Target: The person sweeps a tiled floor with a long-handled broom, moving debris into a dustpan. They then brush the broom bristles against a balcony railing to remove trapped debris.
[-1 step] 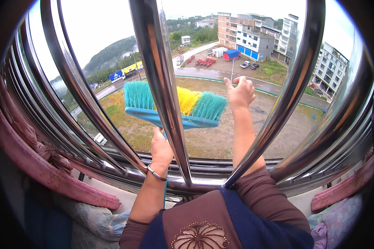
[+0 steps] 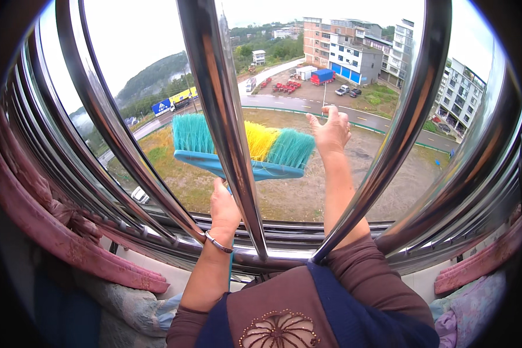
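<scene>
A broom with a blue head and teal and yellow bristles is held bristles up beyond the metal window bars. One upright bar crosses in front of the head. My left hand is closed round its thin blue handle just below the head; a bracelet circles that wrist. To the right of the bristles, my right hand reaches out between two bars. Its thumb and forefinger are apart and the other fingers curl loosely. I see nothing in it, and it does not touch the bristles.
Shiny metal bars stand close around both arms, above a metal window track. Pink curtains hang at both sides, with fabric below them. Far down outside lie a dirt lot, a road, parked vehicles and several buildings.
My right hand has shifted slightly left, nearer the bristles, with its thumb and forefinger a little wider apart. My left hand and the broom have hardly moved.
</scene>
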Demonstrator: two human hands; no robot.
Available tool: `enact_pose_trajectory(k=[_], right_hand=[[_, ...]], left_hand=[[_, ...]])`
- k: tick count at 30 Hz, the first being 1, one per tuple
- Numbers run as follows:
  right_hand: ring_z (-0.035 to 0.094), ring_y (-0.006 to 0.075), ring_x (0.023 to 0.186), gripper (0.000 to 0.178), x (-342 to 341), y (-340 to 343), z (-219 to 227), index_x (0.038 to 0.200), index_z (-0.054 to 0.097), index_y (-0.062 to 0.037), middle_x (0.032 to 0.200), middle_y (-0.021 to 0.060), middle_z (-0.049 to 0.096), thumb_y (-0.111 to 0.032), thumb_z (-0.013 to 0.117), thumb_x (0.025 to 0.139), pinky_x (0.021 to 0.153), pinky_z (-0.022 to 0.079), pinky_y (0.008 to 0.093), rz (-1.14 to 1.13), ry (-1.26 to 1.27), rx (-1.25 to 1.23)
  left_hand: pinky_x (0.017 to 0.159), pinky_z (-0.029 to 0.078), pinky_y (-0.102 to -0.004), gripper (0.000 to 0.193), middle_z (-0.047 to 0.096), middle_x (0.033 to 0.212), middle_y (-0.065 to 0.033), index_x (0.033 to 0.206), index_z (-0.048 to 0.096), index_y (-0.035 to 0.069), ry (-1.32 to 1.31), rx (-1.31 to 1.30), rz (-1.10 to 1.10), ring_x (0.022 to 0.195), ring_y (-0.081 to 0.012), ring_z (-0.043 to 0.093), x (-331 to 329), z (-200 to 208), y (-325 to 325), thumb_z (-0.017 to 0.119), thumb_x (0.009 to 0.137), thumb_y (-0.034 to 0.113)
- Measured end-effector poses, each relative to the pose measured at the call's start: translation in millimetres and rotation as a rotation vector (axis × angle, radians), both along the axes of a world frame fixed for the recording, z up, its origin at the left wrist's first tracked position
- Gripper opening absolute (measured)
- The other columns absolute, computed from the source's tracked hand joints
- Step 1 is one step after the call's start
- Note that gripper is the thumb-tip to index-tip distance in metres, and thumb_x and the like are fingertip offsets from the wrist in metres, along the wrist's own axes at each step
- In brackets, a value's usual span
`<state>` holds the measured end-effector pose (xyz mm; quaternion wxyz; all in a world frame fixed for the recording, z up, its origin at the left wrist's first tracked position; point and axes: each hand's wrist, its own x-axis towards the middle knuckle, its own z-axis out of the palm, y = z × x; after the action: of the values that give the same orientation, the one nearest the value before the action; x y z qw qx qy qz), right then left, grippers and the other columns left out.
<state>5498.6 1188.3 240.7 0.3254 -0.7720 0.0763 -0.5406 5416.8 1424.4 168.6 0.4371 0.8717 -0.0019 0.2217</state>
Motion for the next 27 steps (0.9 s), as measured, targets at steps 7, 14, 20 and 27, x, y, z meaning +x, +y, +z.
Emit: enact_pose_trajectory(k=[7,14,20,27], right_hand=[[0.054,0.0171,0.075,0.032,-27.9,4.9,14.1,0.099,0.061,-0.0105,0.079,0.0078,0.058,-0.017,0.074,0.071,0.070,0.046,0.0302,0.872,0.591,-0.173],[0.054,0.0257,0.075,0.028,-43.6,17.9,-7.5,0.083,0.056,-0.0082,0.077,0.0083,0.055,-0.016,0.075,0.064,0.069,0.044,0.0360,0.805,0.555,-0.512],[0.054,0.0239,0.068,0.018,-29.0,17.0,-27.1,0.072,0.056,-0.0052,0.070,0.0102,0.054,-0.012,0.071,0.067,0.062,0.044,0.0330,0.913,0.420,-0.492],[0.060,0.0261,0.086,0.013,3.8,-5.0,-69.7,0.083,0.061,-0.0090,0.092,0.0119,0.063,-0.022,0.062,0.080,0.078,0.044,0.0379,0.300,0.579,-0.155]], left_hand=[[0.076,0.045,-0.0442,0.057,0.061,0.089,-0.0275,0.121,0.038,-0.001,0.126,-0.124,0.024,0.089,-0.0419,0.059,5.8,1.5,1.2,0.065,0.075,0.020],[0.076,0.045,-0.0448,0.061,0.061,0.089,-0.0277,0.126,0.033,-0.001,0.017,-0.115,0.064,0.088,-0.0424,0.059,15.2,-20.6,5.9,0.063,0.077,0.020],[0.077,0.045,-0.0405,0.067,0.053,0.102,-0.0260,0.131,0.025,-0.004,0.072,-0.089,0.048,0.094,-0.0358,0.054,7.2,-9.1,3.0,0.060,0.082,0.028],[0.077,0.045,-0.0477,0.060,0.060,0.092,-0.0287,0.129,0.030,0.000,0.050,0.124,0.159,0.089,-0.0437,0.058,-7.7,7.8,-3.2,0.058,0.084,0.027]])
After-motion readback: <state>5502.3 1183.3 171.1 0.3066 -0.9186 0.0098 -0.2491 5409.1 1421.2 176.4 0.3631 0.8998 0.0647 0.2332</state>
